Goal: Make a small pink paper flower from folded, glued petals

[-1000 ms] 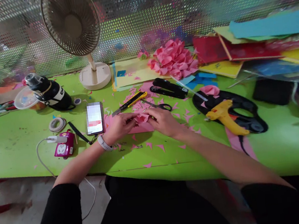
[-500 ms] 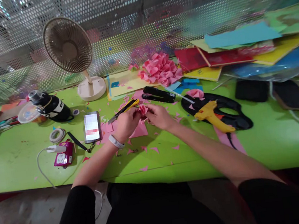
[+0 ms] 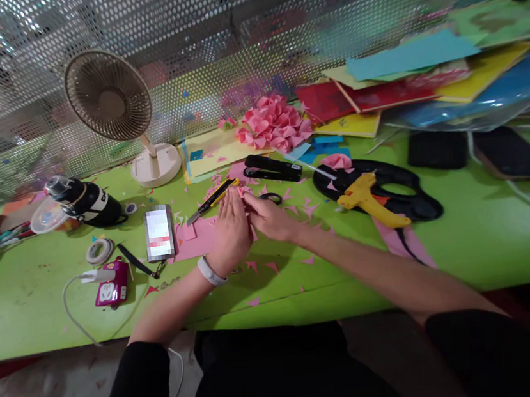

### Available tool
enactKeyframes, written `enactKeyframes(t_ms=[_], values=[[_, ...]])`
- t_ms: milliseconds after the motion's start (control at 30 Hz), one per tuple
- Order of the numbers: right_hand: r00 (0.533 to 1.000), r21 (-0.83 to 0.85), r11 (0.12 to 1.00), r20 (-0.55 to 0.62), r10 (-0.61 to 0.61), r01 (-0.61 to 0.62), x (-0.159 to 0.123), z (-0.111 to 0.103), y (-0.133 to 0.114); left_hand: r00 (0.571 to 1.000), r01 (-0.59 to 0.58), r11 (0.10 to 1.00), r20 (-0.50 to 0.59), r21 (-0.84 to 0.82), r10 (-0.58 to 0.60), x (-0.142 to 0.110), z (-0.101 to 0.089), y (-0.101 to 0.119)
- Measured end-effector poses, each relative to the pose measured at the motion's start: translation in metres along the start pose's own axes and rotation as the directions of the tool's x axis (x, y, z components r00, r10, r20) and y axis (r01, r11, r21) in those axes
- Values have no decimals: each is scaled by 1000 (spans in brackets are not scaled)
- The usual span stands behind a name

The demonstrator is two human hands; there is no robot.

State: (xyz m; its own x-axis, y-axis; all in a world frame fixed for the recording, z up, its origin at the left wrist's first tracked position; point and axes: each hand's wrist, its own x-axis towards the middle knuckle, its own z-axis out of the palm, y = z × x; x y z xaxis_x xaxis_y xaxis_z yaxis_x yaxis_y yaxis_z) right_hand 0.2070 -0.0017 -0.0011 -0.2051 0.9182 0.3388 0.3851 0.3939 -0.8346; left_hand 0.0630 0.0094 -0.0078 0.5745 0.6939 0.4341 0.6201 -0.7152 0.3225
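My left hand (image 3: 231, 230) and my right hand (image 3: 267, 217) meet over a small folded pink paper piece (image 3: 243, 191) at the middle of the green table (image 3: 468, 244). The left hand's fingers lie straight and together against the piece. My right hand pinches it from the right. A flat pink paper sheet (image 3: 197, 239) lies under and left of my hands. A yellow utility knife (image 3: 211, 198) lies just beyond my left fingers, black scissors (image 3: 272, 196) just beyond my right. Pink paper scraps (image 3: 273, 267) litter the table around my wrists.
A phone (image 3: 158, 232), tape roll (image 3: 99, 250), pink charger (image 3: 110, 285) and black bottle (image 3: 84, 200) lie left. A fan (image 3: 111, 108) stands behind. A black stapler (image 3: 273, 168), pink paper flowers (image 3: 272, 123), yellow glue gun (image 3: 370, 197) and coloured paper stacks (image 3: 424, 76) lie right.
My hands lifted the pink piece slightly and shifted it toward the knife; the left fingers have straightened against it. The head view moved, so the table sits differently in frame.
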Motion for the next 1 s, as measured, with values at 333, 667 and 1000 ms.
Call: enactKeyframes(t_ms=[333,667,1000], values=[[956,296,909,56,289,-293,9,-15,8,987,139,936,125,-323,-103,18,-20,-13],[917,471,802,38,397,-367,12,-19,12,948,310,608,283,-730,-143,31,-42,-20],[942,333,904,-106,318,-268,15,-17,26,928,320,636,95,-702,-361,33,-16,-41]])
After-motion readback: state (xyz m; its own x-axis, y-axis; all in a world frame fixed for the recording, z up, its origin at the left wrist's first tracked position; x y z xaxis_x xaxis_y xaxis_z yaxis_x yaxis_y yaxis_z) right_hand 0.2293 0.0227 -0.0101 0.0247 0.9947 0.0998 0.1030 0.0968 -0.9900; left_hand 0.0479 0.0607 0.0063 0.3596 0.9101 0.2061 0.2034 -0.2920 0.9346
